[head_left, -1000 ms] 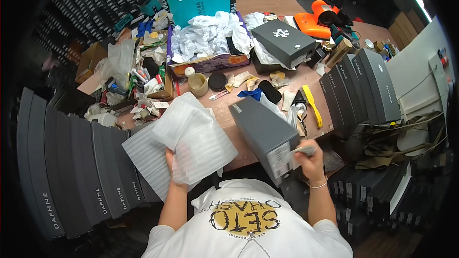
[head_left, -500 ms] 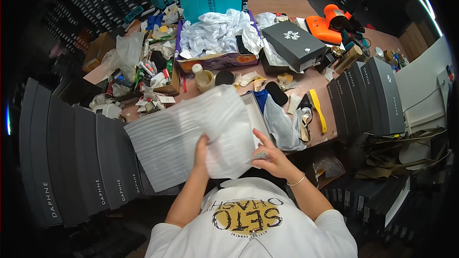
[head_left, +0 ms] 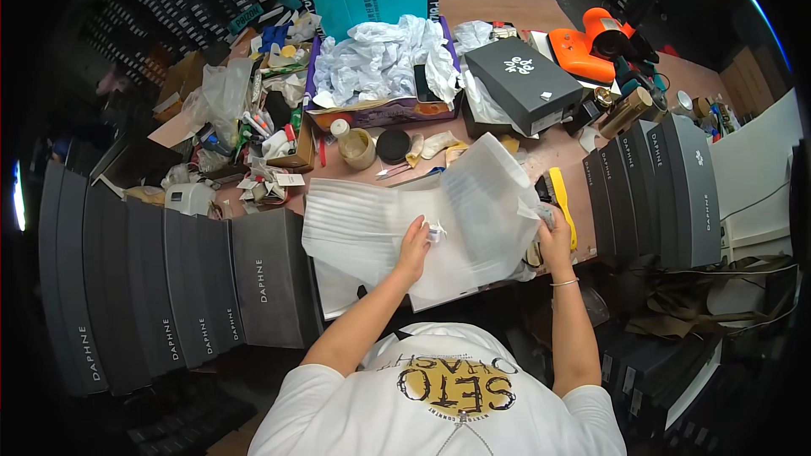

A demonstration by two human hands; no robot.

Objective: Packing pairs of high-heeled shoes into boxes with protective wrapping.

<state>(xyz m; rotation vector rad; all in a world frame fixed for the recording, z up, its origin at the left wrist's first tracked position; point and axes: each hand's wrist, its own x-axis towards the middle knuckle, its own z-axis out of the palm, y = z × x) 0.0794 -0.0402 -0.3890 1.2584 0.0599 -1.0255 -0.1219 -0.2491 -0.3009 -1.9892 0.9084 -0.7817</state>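
A large white ribbed foam sheet (head_left: 397,224) lies spread over the near edge of the brown table (head_left: 507,13), draped over what lies beneath. My left hand (head_left: 414,245) presses down on the sheet's middle with fingers bent. My right hand (head_left: 555,241) grips the sheet's right edge, next to a yellow tool (head_left: 563,207). A dark grey shoebox (head_left: 524,84) with a white mark on its lid sits farther back on the table.
Rows of dark grey shoeboxes stand at the left (head_left: 169,287) and right (head_left: 667,190). An open box of crumpled white tissue paper (head_left: 380,67), a small jar (head_left: 355,145), an orange tool (head_left: 596,46) and scattered clutter (head_left: 253,135) fill the table's far part.
The grey box seen upright in front of me a second ago is now hidden under the foam sheet. The sheet has been laid flat; my right hand moved to its right edge.
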